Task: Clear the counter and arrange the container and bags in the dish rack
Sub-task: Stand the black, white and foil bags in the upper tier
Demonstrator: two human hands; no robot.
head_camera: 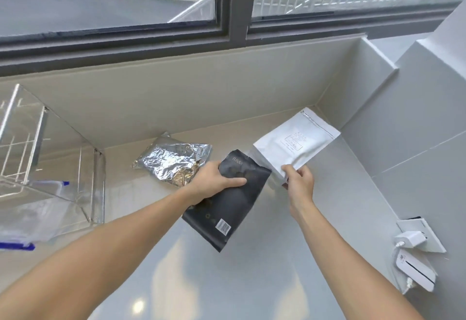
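Observation:
My left hand (pixel 214 181) grips a black pouch (pixel 227 208) with a barcode label, held tilted above the grey counter (pixel 252 269). My right hand (pixel 298 181) pinches the lower edge of a white zip pouch (pixel 297 143), which is lifted toward the corner. A crumpled silver foil bag (pixel 171 161) lies flat on the counter just left of my left hand. At the left edge stands the wire dish rack (pixel 20 143) with a clear panel; a clear bag with blue trim (pixel 32 213) sits at its base.
Tiled walls close in the counter at the back and right, under a dark-framed window (pixel 234 17). A wall socket with a white plug (pixel 413 239) and a second white adapter (pixel 416 271) stick out of the right wall.

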